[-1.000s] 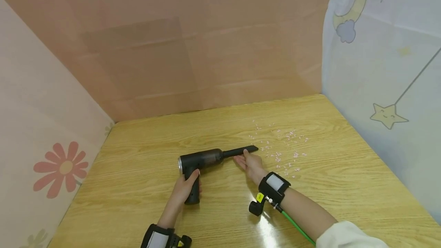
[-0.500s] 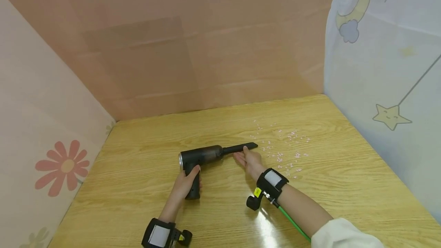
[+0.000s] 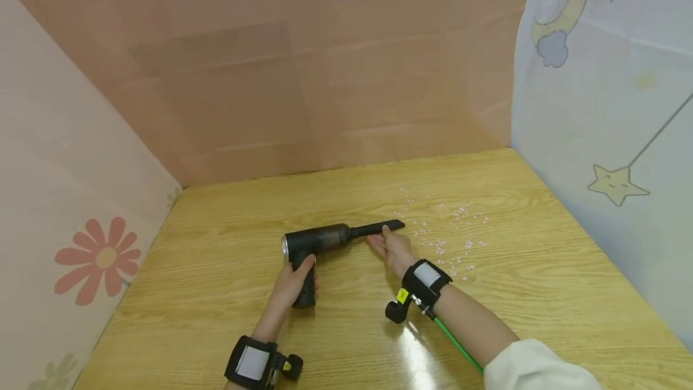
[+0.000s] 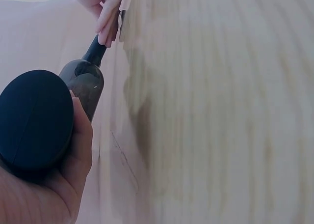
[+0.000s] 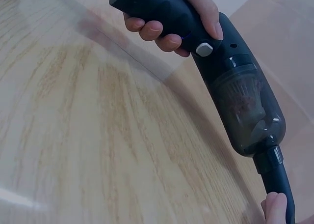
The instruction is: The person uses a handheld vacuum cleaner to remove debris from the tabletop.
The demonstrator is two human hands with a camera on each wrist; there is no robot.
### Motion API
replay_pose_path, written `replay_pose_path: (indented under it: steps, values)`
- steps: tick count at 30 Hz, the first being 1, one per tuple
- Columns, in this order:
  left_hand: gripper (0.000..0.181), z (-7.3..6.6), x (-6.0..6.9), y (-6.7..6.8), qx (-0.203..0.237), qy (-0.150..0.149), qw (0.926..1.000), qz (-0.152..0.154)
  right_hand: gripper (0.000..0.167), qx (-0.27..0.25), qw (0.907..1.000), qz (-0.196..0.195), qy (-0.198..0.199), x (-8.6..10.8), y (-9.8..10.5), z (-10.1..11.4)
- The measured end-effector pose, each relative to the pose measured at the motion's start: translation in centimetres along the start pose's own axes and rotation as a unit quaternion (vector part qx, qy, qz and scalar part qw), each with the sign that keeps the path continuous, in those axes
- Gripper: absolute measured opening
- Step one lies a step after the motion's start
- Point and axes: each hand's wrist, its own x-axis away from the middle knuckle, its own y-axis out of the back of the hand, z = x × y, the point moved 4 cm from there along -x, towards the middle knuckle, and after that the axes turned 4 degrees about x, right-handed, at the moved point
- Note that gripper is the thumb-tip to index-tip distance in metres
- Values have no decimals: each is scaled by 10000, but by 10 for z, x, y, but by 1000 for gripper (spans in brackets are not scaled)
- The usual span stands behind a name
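A black handheld vacuum (image 3: pixel 319 241) with a clear dust chamber (image 5: pixel 248 106) lies level across the middle of the head view, its long nozzle (image 3: pixel 373 229) pointing right. My left hand (image 3: pixel 289 284) grips the handle (image 5: pixel 159 13), fingers wrapped round it and thumb near the silvery button (image 5: pixel 204 49). With thumb on top and fingers beneath, my right hand (image 3: pixel 395 248) holds the nozzle near its tip; the left wrist view shows those fingers (image 4: pixel 109 20) against it. Small pink bits (image 3: pixel 468 244) are scattered right of the tip. Some pinkish matter shows inside the chamber.
The wooden table (image 3: pixel 206 281) meets a pinkish-brown cloth (image 3: pixel 346 77) at the back, a flower-print cloth (image 3: pixel 32 137) at left and a moon-and-star cloth (image 3: pixel 612 113) at right. A green cable (image 3: pixel 457 345) runs along the right forearm.
Both hands and the vacuum have shifted slightly up the head view, the nozzle tip a little too. The grips look the same.
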Motion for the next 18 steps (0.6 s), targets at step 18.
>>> replay_pose_path:
  steps: [18]
  values:
    - [52, -6, -9, 0, -123, 34, 9998, -136, 41, -77, 9997, -186, -113, -11, -6, 5]
